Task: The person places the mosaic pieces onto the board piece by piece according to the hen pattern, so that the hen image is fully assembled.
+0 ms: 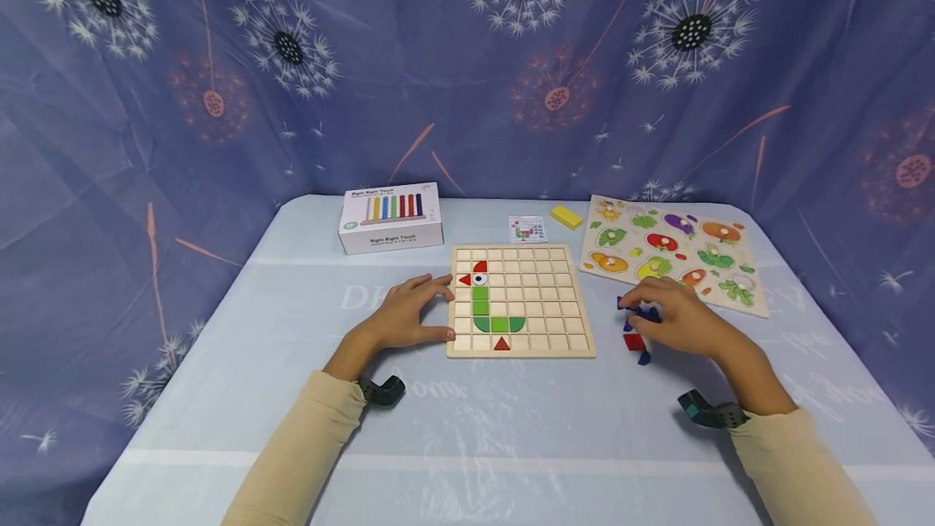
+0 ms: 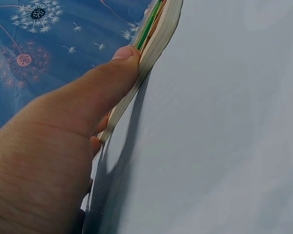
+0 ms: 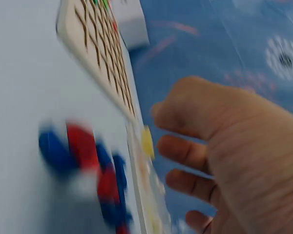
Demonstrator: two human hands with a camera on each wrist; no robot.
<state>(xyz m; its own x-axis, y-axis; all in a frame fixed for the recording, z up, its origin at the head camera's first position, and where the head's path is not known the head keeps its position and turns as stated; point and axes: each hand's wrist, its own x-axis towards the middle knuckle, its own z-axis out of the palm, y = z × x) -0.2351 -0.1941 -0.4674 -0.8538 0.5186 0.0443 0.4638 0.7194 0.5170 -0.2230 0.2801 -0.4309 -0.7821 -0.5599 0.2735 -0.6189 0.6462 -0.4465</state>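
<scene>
A wooden grid board (image 1: 544, 299) lies mid-table, bearing red and green pieces and a round eye piece (image 1: 479, 279) in the outline of a snake-like figure. A red triangle (image 1: 501, 343) sits in its bottom row. My left hand (image 1: 409, 311) touches the board's left edge, thumb (image 2: 124, 61) against the side near the lower corner and fingers higher up. To the right of the board, my right hand (image 1: 675, 319) hovers over a small heap of blue and red pieces (image 3: 83, 146), fingers loosely bent. Nothing shows in its grasp. The hand partly hides the heap, and the right wrist view is blurred.
Behind the grid board lie a small picture card (image 1: 527, 229) and a yellow block (image 1: 566, 216). A vegetable knob puzzle (image 1: 756, 299) rests at the back right, close behind my right hand. A white toy box (image 1: 390, 222) stands at the back left.
</scene>
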